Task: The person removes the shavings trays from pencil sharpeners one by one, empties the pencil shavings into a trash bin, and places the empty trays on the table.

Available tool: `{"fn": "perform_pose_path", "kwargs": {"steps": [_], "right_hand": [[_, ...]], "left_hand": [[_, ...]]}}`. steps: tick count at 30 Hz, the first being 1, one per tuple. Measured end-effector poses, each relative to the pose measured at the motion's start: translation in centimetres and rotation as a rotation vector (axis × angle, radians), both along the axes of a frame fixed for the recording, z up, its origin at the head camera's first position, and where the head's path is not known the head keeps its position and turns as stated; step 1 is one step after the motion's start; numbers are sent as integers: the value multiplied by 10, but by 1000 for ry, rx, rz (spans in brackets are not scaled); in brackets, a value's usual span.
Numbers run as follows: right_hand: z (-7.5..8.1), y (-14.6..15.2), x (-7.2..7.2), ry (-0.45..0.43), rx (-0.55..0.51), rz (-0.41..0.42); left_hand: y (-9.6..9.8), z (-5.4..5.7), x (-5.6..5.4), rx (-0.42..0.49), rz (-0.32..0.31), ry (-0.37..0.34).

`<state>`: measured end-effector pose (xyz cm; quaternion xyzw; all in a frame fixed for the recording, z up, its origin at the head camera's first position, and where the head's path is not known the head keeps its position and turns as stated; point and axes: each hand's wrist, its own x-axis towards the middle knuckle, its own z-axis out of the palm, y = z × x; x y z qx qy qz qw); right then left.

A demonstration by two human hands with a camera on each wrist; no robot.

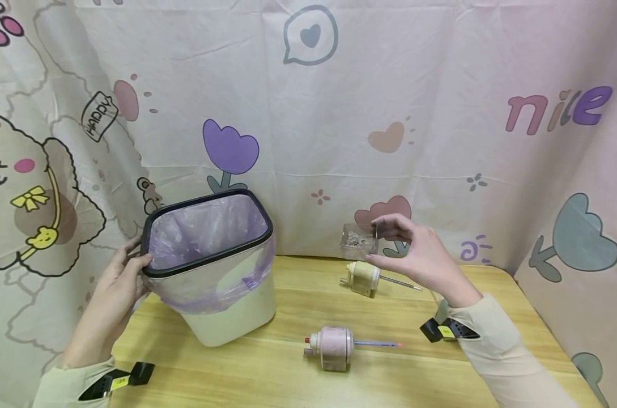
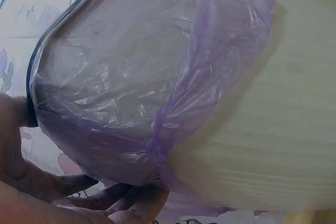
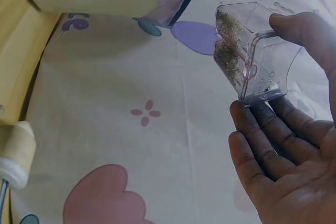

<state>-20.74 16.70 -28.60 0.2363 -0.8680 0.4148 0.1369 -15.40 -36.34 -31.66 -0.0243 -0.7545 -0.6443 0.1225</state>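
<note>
A white trash can (image 1: 237,324) with a black rim stands tilted on the left, lined with a translucent purple bag (image 1: 206,294) folded over its rim. My left hand (image 1: 110,297) grips the can's left side, thumb at the rim; the left wrist view shows fingers (image 2: 142,203) against the bag. On the right my right hand (image 1: 426,255) pinches a clear plastic shavings drawer (image 3: 262,59) between thumb and fingers, above the table. Shavings (image 3: 231,40) lie inside it. Below sits a yellow pencil sharpener (image 1: 364,276) with a pencil (image 1: 402,283) in it.
A pink pencil sharpener (image 1: 335,345) holding a blue-purple pencil (image 1: 377,343) lies on the wooden table (image 1: 226,377), nearer the front. A printed curtain (image 1: 313,130) hangs behind the table and along both sides.
</note>
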Motion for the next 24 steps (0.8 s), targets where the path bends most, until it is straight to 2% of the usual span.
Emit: {"fn": "perform_pose_path", "kwargs": {"steps": [9, 16, 24], "right_hand": [[24, -18, -8, 49, 9, 38], [39, -35, -16, 37, 54, 41], [56, -61, -25, 56, 4, 115]], "left_hand": [[11, 2, 2, -21, -22, 8], [19, -1, 4, -23, -24, 36], [26, -2, 4, -36, -10, 50]]}}
